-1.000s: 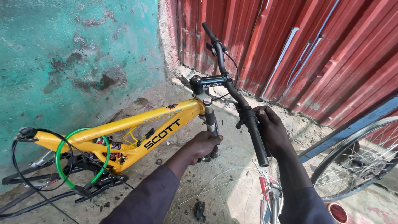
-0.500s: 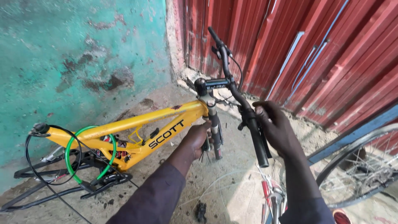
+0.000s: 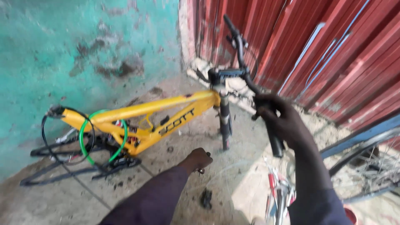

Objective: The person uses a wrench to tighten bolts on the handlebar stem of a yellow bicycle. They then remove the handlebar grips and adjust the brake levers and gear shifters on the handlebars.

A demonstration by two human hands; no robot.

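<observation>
right hand: clamped on the black handlebar grip
left hand: curled together below the fork (a small item may be pinched; cannot tell)
yellow bicycle frame: lying on the concrete floor; beside the turquoise wall

Blurred, seemingly black lettering decal on yellow frame

Left hand now off the fork leg, drawn back and low over the concrete floor, something small pinched in its fingers, too blurred to identify
</observation>
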